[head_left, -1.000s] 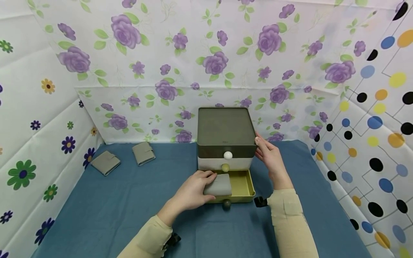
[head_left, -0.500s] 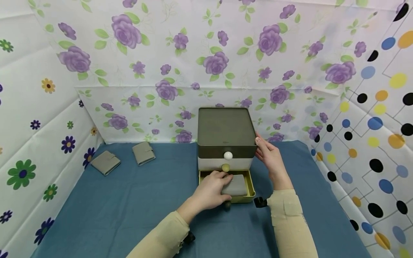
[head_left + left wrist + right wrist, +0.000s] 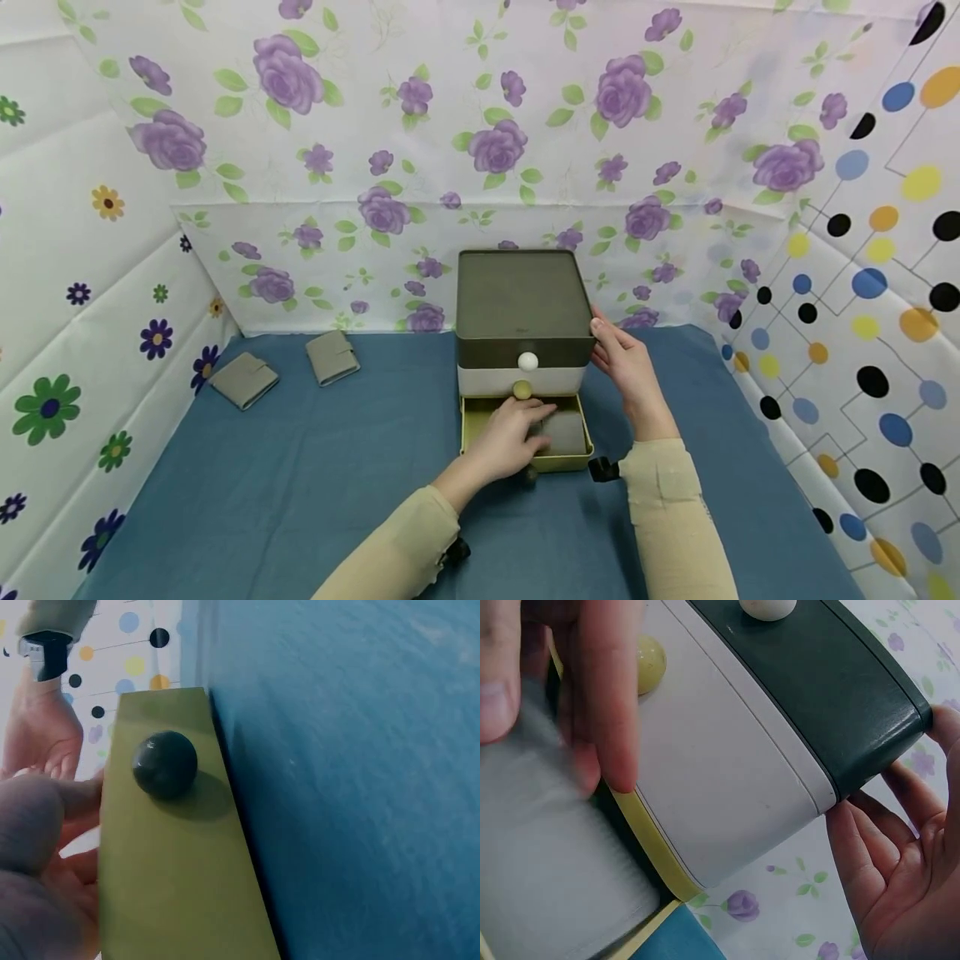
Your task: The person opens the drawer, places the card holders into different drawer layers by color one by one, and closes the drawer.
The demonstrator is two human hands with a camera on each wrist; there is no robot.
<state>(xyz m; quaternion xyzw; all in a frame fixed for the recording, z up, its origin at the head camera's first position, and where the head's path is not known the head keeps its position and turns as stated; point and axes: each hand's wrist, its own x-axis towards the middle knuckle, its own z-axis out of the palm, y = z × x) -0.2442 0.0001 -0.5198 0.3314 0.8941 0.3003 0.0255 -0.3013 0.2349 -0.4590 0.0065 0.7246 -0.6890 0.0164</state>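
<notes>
A small drawer box (image 3: 525,296) has a dark top tier, a white middle tier and a yellow bottom drawer (image 3: 480,412) pulled out. Inside that drawer, toward its right side, lies a grey wallet (image 3: 568,432), blurred at one corner in the right wrist view. My left hand (image 3: 504,442) reaches over the drawer, its fingers extended and spread at the wallet's left part. The drawer's dark round knob (image 3: 166,765) shows large in the left wrist view. My right hand (image 3: 626,367) rests fairly straight fingers against the box's right side, near the top front corner.
Two more grey wallets with strap closures, one farther left (image 3: 244,381) and one nearer the box (image 3: 332,358), lie on the blue cloth (image 3: 337,467). A flowered sheet (image 3: 420,167) rises behind, and a dotted sheet (image 3: 862,333) stands on the right.
My left hand has moved right across the drawer with the wallet, which now lies at the drawer's right side. The fingers have spread off it. My right hand has stayed at the box.
</notes>
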